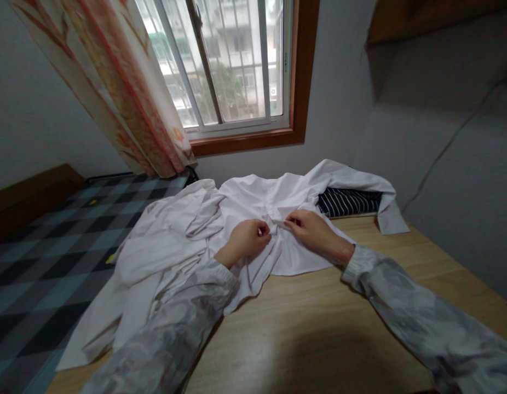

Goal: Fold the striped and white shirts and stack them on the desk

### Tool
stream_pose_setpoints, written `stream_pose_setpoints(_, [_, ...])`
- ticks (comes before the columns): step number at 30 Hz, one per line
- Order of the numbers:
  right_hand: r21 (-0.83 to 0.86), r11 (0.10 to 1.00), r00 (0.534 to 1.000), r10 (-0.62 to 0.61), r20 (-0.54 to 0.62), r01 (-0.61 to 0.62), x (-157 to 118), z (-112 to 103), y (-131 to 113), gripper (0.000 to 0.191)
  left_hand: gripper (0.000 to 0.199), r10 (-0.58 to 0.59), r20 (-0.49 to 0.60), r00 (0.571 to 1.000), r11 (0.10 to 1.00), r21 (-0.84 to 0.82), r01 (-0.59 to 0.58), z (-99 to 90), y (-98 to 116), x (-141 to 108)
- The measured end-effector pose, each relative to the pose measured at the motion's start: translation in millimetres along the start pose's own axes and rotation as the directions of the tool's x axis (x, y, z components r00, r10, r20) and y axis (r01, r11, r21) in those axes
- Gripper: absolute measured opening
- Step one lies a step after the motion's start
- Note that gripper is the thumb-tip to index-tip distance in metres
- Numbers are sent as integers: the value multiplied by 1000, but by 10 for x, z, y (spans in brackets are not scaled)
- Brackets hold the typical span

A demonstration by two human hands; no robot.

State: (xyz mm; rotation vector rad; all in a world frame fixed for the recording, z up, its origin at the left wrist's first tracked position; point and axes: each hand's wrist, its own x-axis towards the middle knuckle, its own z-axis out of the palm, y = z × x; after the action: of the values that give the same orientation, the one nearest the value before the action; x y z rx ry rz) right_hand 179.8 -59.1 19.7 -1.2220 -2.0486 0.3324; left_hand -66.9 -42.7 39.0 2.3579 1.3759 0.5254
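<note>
A white shirt [300,260] lies spread and wrinkled over a wooden table, with one sleeve reaching to the right. My left hand [249,238] is closed in a pinch on the shirt near its middle. Just to the right, my right hand [313,230] pinches the same cloth with thumb and fingertips. The two hands are a short gap apart, with gathered folds between them. Heaped to the left is more white cloth [167,230]; where it parts from the shirt cannot be made out.
Black cloth with white stripes [347,202] shows at the back right, partly under the sleeve. The wooden table [303,334] extends toward me. A checkered bed [44,246] is on the left. Behind are a curtain [126,87], a window [237,65] and walls.
</note>
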Motion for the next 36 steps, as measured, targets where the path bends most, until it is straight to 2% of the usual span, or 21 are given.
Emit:
stream_pose_setpoints(2, [161,985,998,58,8,-59,36,15,64,29,17,0,-19,1000,987,-163,-3,-10,-48,44])
stream_pose_setpoints(4, [300,948,994,109,24,-111,78,25,137,33,23,19,-34,999,935,-352,-30,-30,-93,92])
stream_pose_setpoints(7, [531,818,973,224,59,-221,130,64,229,28,28,46,-32,998,844,-533,-55,-16,-117,135])
stream_pose_setpoints(10, [734,588,926,344,153,-340,147,126,280,36,27,27,-59,998,791,-609,-57,122,-85,115])
stream_pose_setpoints(12, [795,475,902,382,200,-378,142,162,295,43,25,11,-118,993,772,-630,-84,269,-62,81])
stream_pose_setpoints(15, [824,394,883,401,246,-408,122,210,298,44,22,27,-185,982,765,-628,-139,474,-62,38])
stream_pose_setpoints(17, [826,367,872,410,269,-427,105,252,286,45,21,47,-190,981,757,-633,-159,556,-83,29])
stream_pose_setpoints(21, [826,392,879,418,231,-404,57,347,212,49,20,26,-169,985,702,-698,-138,579,-112,44])
stream_pose_setpoints(26, [786,554,942,320,106,-276,-30,402,67,48,25,-31,-106,994,642,-764,-61,498,-64,34])
stream_pose_setpoints(29, [745,635,966,253,50,-205,-71,397,4,46,27,-63,-102,993,647,-762,-38,456,-24,8])
stream_pose_setpoints(33, [623,769,988,148,43,-142,-89,372,-15,39,33,-87,-125,988,663,-748,-36,435,3,-12])
stream_pose_setpoints(36, [575,806,989,144,34,-137,-82,364,-2,36,42,-97,-134,986,648,-761,-40,448,-1,-5])
